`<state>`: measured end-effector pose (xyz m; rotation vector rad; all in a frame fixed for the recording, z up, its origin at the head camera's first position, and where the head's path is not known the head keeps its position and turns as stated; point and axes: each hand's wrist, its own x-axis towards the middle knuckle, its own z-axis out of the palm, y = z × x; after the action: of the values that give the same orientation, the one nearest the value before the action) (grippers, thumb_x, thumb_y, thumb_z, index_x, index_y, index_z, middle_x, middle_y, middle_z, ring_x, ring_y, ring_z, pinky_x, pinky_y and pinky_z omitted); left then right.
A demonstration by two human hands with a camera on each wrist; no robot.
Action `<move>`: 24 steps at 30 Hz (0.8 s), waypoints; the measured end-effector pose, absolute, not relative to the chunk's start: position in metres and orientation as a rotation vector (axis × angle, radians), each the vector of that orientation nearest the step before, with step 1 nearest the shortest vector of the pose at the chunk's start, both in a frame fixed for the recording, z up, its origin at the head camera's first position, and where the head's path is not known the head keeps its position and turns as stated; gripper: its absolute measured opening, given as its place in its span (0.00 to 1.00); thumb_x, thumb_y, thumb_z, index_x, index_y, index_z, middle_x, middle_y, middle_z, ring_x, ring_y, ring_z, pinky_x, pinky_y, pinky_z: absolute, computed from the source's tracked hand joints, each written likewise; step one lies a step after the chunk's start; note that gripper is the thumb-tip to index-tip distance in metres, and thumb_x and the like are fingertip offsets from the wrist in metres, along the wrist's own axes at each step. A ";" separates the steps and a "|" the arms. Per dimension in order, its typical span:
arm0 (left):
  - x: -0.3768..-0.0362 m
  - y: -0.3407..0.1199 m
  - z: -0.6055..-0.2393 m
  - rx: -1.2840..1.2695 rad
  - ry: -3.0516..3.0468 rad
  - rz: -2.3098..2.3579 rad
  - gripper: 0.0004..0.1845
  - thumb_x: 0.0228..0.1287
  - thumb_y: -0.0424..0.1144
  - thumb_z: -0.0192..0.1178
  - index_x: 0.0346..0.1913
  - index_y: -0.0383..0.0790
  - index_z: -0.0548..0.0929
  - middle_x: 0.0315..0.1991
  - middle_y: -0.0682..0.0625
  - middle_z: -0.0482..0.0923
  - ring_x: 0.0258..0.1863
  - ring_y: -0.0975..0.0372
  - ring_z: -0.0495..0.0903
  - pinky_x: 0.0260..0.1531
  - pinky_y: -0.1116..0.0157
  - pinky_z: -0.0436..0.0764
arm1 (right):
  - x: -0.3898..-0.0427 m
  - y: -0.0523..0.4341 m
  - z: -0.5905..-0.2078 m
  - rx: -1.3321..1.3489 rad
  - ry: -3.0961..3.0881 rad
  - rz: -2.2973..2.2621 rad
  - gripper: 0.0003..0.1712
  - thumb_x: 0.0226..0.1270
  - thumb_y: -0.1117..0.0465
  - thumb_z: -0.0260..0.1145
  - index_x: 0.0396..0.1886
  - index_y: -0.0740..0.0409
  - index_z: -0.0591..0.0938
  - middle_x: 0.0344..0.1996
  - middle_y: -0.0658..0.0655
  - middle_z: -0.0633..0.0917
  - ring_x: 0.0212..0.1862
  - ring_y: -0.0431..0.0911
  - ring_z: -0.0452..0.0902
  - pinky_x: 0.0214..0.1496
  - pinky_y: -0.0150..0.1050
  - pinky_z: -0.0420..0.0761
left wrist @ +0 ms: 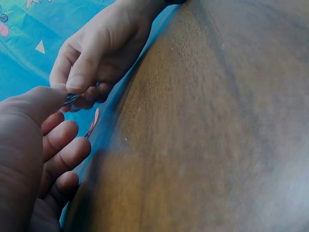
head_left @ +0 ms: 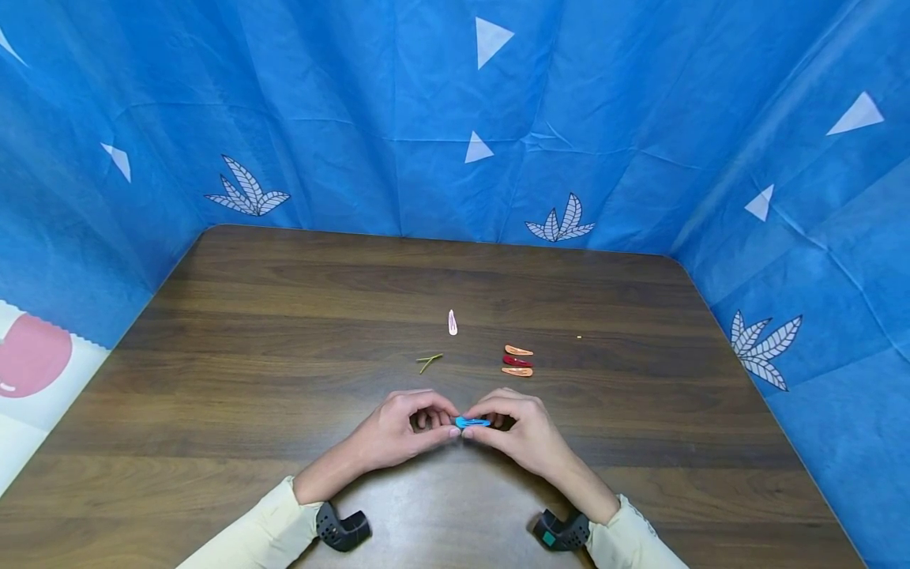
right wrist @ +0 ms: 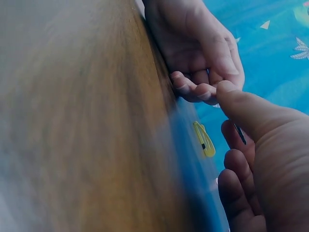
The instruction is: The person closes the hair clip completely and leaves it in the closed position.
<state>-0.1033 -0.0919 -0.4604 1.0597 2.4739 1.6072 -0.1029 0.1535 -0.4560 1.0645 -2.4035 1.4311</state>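
Note:
A blue snap hair clip [head_left: 472,423] is held between both hands, low over the near middle of the table. My left hand [head_left: 401,431] pinches its left end with thumb and forefinger. From the other side my right hand [head_left: 522,431] also pinches it, the clip's far end passing between its fingers. The left wrist view shows a small part of the clip [left wrist: 71,99] between the fingertips. In the right wrist view the fingers hide most of it, and one narrow end [right wrist: 240,134] sticks out behind the thumb.
Beyond the hands lie a yellow hair clip [head_left: 430,362], a pale pink one [head_left: 453,322], and a group of two orange clips [head_left: 518,349] with a red one [head_left: 517,361] between them. A tiny speck [head_left: 579,337] lies farther right. Blue curtain [head_left: 441,182] surrounds the wooden table [head_left: 320,300].

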 end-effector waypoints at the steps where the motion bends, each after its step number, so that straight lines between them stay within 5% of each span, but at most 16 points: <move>1: -0.103 -0.092 -0.461 1.067 2.474 1.610 0.05 0.66 0.41 0.72 0.43 0.49 0.88 0.31 0.59 0.83 0.30 0.71 0.79 0.30 0.69 0.81 | -0.103 0.153 -0.456 1.063 -2.407 1.434 0.10 0.58 0.59 0.80 0.40 0.46 0.91 0.34 0.45 0.88 0.32 0.36 0.78 0.32 0.30 0.79; 24: -0.103 -0.091 -0.459 1.040 2.498 1.629 0.03 0.66 0.38 0.72 0.41 0.48 0.88 0.30 0.59 0.82 0.29 0.71 0.78 0.28 0.70 0.80 | -0.101 0.156 -0.455 1.046 -2.450 1.357 0.11 0.61 0.62 0.79 0.42 0.47 0.89 0.34 0.44 0.86 0.31 0.37 0.77 0.32 0.30 0.80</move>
<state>-0.1034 -0.0909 -0.4594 1.0398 2.4975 1.6287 -0.1010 0.1555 -0.4546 1.0463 -2.4504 1.3570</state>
